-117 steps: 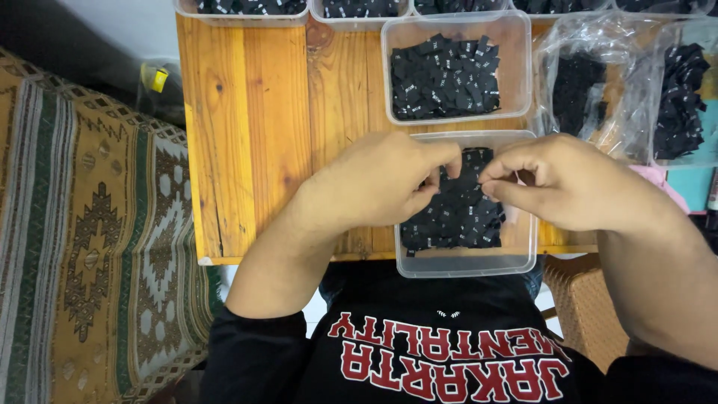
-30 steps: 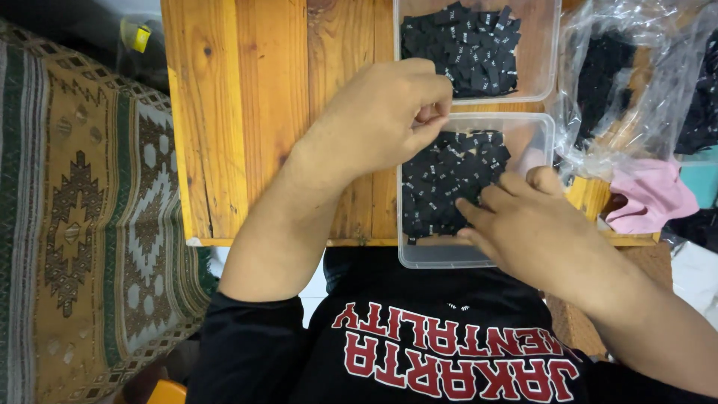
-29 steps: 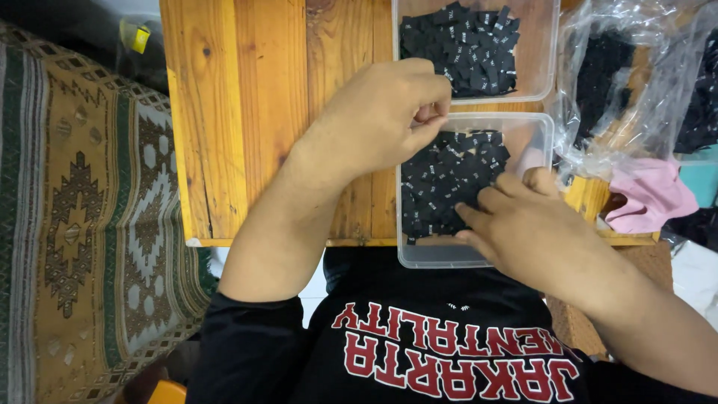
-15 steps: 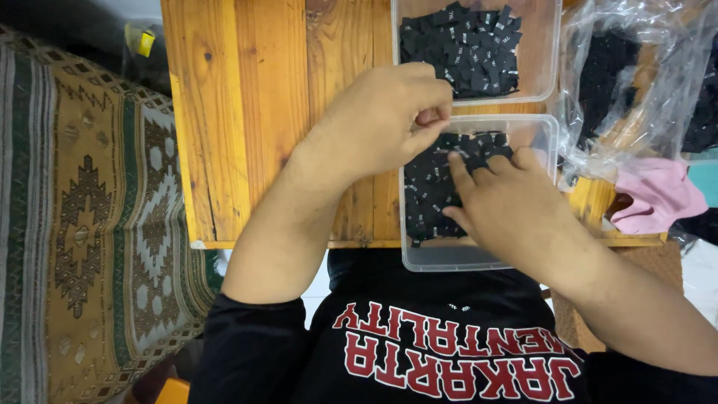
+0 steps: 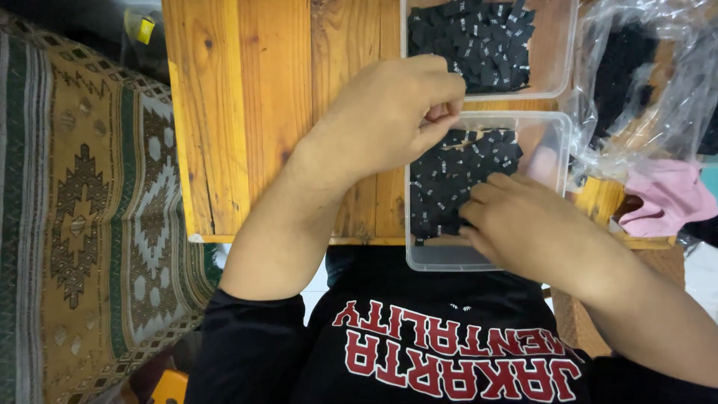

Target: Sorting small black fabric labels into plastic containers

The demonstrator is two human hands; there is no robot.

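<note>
A clear plastic tub of small black fabric labels sits at the near edge of a wooden table. My left hand hovers over the tub's left rim with fingers pinched together; what it pinches is hidden. My right hand reaches into the tub from the near right, fingertips down on the labels. A second clear tub of the same black labels stands just behind the first.
Clear plastic bags with more black pieces lie to the right, with a pink cloth below them. A patterned rug covers the floor on the left. A small yellow object lies beyond the table's far left corner.
My right hand has slid left and deeper into the near tub, onto the labels. My left hand has stayed pinched above the tub's left rim.
</note>
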